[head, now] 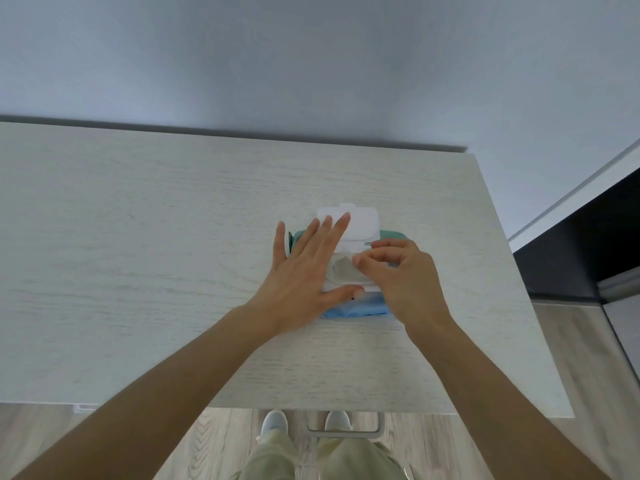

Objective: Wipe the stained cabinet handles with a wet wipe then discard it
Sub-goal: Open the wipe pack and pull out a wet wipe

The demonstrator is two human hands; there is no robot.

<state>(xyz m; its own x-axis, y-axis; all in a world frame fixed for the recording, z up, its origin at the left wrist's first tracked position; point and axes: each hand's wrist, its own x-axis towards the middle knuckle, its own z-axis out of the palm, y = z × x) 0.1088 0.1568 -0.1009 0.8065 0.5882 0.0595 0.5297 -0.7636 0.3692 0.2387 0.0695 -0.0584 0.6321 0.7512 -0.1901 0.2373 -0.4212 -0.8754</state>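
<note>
A blue and green pack of wet wipes (pixel 353 308) lies on the pale wooden cabinet top (pixel 156 237), its white flip lid (pixel 360 220) folded back. My left hand (pixel 304 268) lies flat on the pack's left side, fingers spread, thumb along the front of the opening. My right hand (pixel 401 275) hovers over the opening, its thumb and forefinger pinching at the top wet wipe (pixel 341 268). A grey cabinet handle (pixel 346 433) sticks out below the front edge, seen from above.
A plain white wall rises behind the cabinet. A dark unit (pixel 588 244) stands to the right. Wood-look floor (pixel 571 358) runs along the right side and front, where my two light shoes (pixel 273 422) stand close to the cabinet.
</note>
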